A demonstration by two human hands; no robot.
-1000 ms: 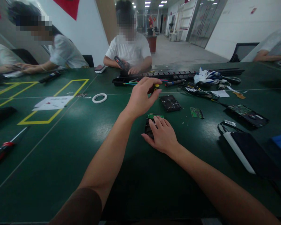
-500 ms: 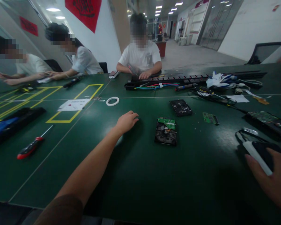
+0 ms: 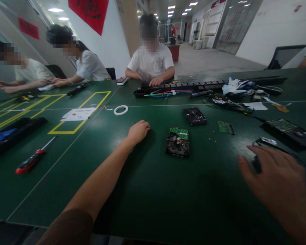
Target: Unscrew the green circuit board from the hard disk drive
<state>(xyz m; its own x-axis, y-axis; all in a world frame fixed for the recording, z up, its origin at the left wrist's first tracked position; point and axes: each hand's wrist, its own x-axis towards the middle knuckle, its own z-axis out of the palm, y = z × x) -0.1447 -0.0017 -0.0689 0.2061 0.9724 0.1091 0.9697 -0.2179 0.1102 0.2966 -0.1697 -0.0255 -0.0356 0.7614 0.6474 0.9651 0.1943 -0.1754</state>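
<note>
1. The left hand (image 3: 139,132) lies on the green desk (image 3: 148,200) with its fingers curled; whether anything is clenched inside, I cannot tell.
2. The right hand (image 3: 276,173), slightly blurred, has its thumb spread away from the fingers. A dark object (image 3: 257,165) shows in the gap; whether the hand grasps it or is released above it, I cannot tell.
3. A hard drive (image 3: 177,143) lies flat on the desk between the two hands, touched by neither, its green circuit-board section at the far end.
4. Just beyond it, slightly to the right, lies a second hard drive (image 3: 194,116).
5. Farther right sits a loose green circuit board (image 3: 226,128), with small scattered bits near it.
6. A white ring of tape (image 3: 121,110) lies beyond the left hand; a red-and-black screwdriver (image 3: 35,158) lies well to its left.
7. Across the desk, a co-worker in a white shirt (image 3: 153,61) sits behind a long black power strip (image 3: 206,85).
</note>
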